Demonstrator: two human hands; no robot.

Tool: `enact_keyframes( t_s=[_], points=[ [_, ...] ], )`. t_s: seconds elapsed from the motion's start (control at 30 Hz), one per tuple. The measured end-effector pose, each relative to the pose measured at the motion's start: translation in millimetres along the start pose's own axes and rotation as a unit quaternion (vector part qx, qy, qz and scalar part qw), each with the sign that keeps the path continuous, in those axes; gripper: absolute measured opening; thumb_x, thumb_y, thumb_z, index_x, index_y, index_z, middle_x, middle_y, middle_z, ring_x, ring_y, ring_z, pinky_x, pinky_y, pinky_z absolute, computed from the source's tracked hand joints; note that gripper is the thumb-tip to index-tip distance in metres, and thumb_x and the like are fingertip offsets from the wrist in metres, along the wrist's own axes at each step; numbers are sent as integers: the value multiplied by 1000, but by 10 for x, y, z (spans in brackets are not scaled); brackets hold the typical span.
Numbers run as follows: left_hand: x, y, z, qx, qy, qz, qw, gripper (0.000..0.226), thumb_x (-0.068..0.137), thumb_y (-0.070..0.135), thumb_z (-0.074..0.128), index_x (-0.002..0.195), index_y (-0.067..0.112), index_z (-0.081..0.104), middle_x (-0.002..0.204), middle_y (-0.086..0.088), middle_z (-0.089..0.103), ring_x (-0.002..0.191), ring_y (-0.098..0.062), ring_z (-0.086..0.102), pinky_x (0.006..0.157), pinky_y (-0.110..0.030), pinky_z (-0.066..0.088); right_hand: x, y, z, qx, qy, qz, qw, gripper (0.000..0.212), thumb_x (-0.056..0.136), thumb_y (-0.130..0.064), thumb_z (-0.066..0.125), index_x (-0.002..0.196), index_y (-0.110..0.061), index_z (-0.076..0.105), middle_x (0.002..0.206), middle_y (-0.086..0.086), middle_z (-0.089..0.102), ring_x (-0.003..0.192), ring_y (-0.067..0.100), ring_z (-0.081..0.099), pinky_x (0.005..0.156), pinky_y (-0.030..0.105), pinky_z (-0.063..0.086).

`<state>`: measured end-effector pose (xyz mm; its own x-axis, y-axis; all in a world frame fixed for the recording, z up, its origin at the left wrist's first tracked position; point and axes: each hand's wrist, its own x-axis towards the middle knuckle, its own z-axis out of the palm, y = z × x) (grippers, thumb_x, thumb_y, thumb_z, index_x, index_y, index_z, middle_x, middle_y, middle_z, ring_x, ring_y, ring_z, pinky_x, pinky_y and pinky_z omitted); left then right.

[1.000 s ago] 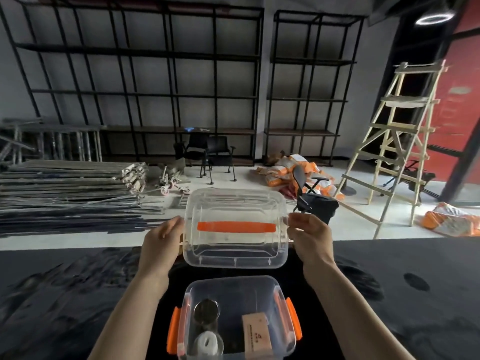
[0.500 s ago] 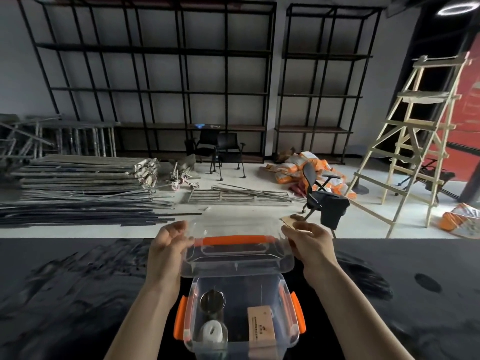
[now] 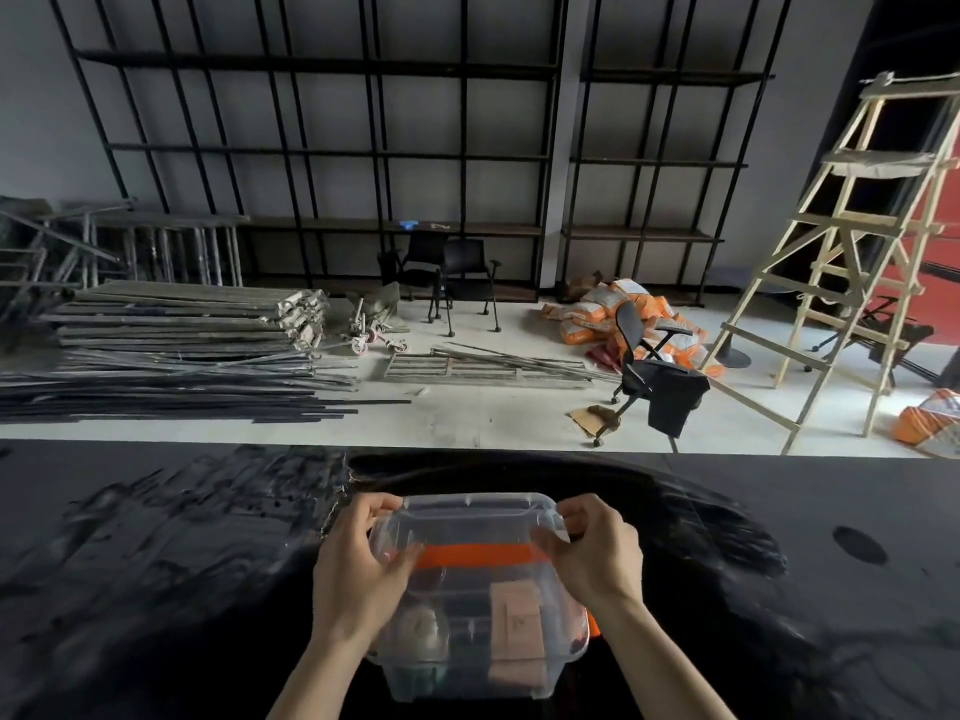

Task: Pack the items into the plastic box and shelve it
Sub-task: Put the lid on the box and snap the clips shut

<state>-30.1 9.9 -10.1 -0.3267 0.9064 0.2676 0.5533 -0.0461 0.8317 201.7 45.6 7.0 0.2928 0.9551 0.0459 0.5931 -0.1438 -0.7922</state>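
From the head camera I see both hands on the clear lid [image 3: 470,532] of the plastic box [image 3: 467,667], which sits on the black counter [image 3: 156,563] directly below the lens. My left hand [image 3: 358,569] grips the lid's left edge, thumb on top and fingers [image 3: 371,506] curled over the far corner, clamped on the plastic. My right hand [image 3: 597,553] does the same at the right edge, fingers closed on the rim. The lid lies across the top of the box, its orange handle [image 3: 478,555] running between the two thumbs. Through the clear plastic I make out a tan carton [image 3: 517,615] on the right side of the box and a pale rounded item [image 3: 421,626] on the left; what else lies inside is too blurred to tell. An orange latch [image 3: 592,625] shows at the box's right side. Beyond the counter stand black metal shelves [image 3: 363,148] against the wall, a wooden ladder [image 3: 852,241] at right, and stacked metal bars [image 3: 171,350] on the floor at left.
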Motion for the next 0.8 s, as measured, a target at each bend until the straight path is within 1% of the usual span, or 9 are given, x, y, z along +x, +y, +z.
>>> enact_keyframes(
  t_s=[0.07, 0.2, 0.27, 0.33, 0.43, 0.53, 0.7, 0.77, 0.8],
  points=[
    [-47, -43, 18, 27, 3, 6, 1000, 46, 70, 23, 89, 102, 36, 58, 108, 18, 67, 100, -2, 63, 80, -23, 50, -3, 66, 28, -9, -1, 5, 1000, 39, 71, -45, 85, 100, -25, 69, 84, -11, 70, 74, 6, 65, 59, 24, 49],
    [-87, -118, 60, 69, 8, 22, 997, 39, 75, 33, 82, 105, 34, 56, 109, 13, 65, 104, -11, 63, 74, -18, 44, -8, 156, 62, -29, -39, 25, 998, 60, 76, -51, 78, 127, -23, 60, 113, -1, 63, 95, 15, 61, 74, 28, 48],
    [-83, -125, 80, 101, -2, 17, 995, 46, 76, 52, 70, 116, 36, 53, 120, 8, 62, 111, -16, 60, 82, -29, 50, -27, 178, 118, -70, -31, 18, 997, 66, 81, -53, 71, 137, -24, 54, 130, 5, 55, 117, 24, 54, 94, 37, 48],
    [-86, -136, 101, 154, -35, -31, 987, 70, 76, 69, 61, 136, 37, 45, 142, 1, 50, 127, -24, 50, 99, -45, 47, -68, 188, 156, -116, -26, 18, 993, 72, 83, -60, 63, 144, -27, 46, 143, 8, 48, 133, 30, 42, 109, 46, 40],
    [-55, -152, 111, 144, -95, -141, 975, 106, 69, 80, 60, 154, 30, 22, 157, -12, 29, 138, -35, 41, 105, -53, 42, -72, 207, 141, -69, -78, 93, 990, 89, 81, -71, 57, 152, -24, 34, 149, 11, 43, 130, 32, 51, 99, 47, 49],
    [35, -141, 164, 85, -104, -196, 971, 117, 69, 76, 67, 157, 21, 13, 155, -18, 31, 130, -36, 51, 93, -47, 48, -13, 167, 114, -36, -93, 151, 983, 104, 72, -79, 58, 154, -21, 31, 147, 10, 50, 126, 31, 57, 96, 46, 52],
    [233, -97, 241, 93, -88, -210, 969, 126, 60, 83, 66, 155, 15, 18, 147, -14, 50, 126, -34, 57, 93, -44, 48, 125, 80, 109, 16, -113, 208, 971, 113, 62, -81, 62, 152, -19, 34, 139, 9, 58, 115, 30, 63, 89, 43, 57],
    [282, -63, 250, 109, -83, -231, 963, 126, 60, 83, 67, 153, 10, 25, 141, -14, 57, 122, -34, 60, 86, -40, 47, 164, 59, 96, 36, -119, 227, 966, 105, 61, -79, 65, 141, -13, 48, 127, 7, 64, 102, 25, 66, 77, 37, 58],
    [291, -44, 250, 119, -79, -237, 961, 124, 59, 84, 66, 150, 8, 29, 136, -13, 60, 119, -34, 62, 81, -38, 46, 173, 60, 94, 33, -114, 227, 967, 95, 59, -79, 65, 127, -12, 59, 115, 5, 68, 92, 22, 69, 72, 37, 60]
  ],
)
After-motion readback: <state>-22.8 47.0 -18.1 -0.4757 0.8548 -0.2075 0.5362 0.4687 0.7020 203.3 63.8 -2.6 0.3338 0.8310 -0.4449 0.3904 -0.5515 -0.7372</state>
